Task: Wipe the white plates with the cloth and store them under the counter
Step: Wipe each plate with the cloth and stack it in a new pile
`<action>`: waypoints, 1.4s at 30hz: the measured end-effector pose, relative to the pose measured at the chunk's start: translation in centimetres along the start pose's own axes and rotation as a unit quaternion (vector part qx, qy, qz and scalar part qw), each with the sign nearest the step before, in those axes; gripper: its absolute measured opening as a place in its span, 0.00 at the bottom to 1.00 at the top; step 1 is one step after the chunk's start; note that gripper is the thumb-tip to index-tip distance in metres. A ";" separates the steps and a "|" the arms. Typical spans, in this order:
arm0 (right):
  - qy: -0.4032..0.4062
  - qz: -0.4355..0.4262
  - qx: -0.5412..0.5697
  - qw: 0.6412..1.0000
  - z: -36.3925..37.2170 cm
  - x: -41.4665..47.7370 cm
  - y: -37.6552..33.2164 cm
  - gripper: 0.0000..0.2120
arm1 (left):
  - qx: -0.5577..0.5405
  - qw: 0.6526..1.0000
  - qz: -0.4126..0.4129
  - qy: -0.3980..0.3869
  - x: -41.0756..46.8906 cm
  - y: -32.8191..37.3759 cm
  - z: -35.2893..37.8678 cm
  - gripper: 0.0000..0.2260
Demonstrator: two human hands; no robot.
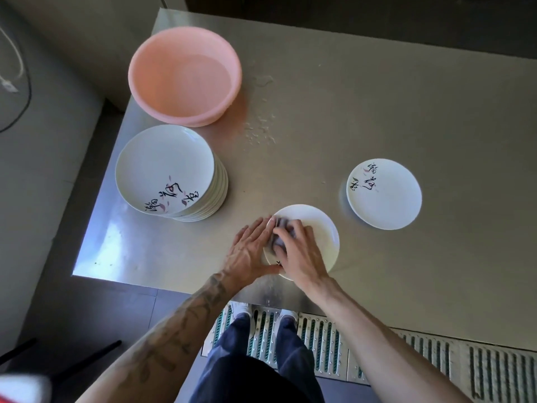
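Note:
A white plate [321, 232] lies flat on the steel counter near its front edge. My right hand [299, 254] grips a grey cloth [279, 237] and presses it onto the plate's left half. My left hand [252, 248] lies flat beside it, fingers straight against the plate's left rim, thumb at its front rim. A tall stack of white plates [168, 173] with black writing stands to the left. One single white plate [384, 194] with the same writing lies apart to the right.
A pink plastic basin [184, 75] holding water stands at the counter's back left, with water drops [261, 126] on the steel beside it. The counter's front edge [174, 286] runs just below my hands. Metal floor grates [319, 335] lie under my feet.

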State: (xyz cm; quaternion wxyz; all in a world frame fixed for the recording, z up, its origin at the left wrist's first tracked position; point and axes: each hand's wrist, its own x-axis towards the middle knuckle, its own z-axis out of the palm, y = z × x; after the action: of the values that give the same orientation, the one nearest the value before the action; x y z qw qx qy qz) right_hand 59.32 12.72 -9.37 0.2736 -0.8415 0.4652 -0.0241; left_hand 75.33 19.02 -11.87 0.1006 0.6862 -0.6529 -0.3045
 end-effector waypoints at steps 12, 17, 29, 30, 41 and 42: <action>-0.017 0.036 0.019 0.999 -0.9 -5.9 1.8 0.12 | 0.023 1.000 0.000 -0.011 -0.1 -0.1 0.1 0.56; -0.010 0.033 0.014 0.999 -1.0 -5.4 2.0 0.12 | 0.020 1.000 0.009 -0.009 -0.2 -0.3 -0.3 0.56; 0.005 0.028 0.022 0.999 -2.2 -6.6 3.5 0.17 | 0.003 1.000 0.001 -0.020 0.0 -0.2 -0.5 0.57; 0.022 0.043 0.011 0.999 -2.9 -6.4 4.3 0.18 | -0.004 1.000 -0.001 -0.023 0.0 0.0 -0.6 0.57; -0.007 0.000 0.015 1.000 -0.6 1.2 1.4 0.21 | 0.005 1.000 -0.012 -0.028 0.0 0.1 -0.4 0.58; 0.007 0.011 0.006 1.000 -0.9 1.4 2.1 0.21 | 0.008 1.000 -0.010 -0.029 0.1 0.1 -0.6 0.58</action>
State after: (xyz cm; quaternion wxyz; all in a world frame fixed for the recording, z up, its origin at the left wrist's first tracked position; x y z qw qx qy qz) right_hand 58.24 10.36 -9.86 0.2757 -0.8344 0.4764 -0.0297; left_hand 75.55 18.82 -11.39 0.0734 0.6841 -0.6513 -0.3199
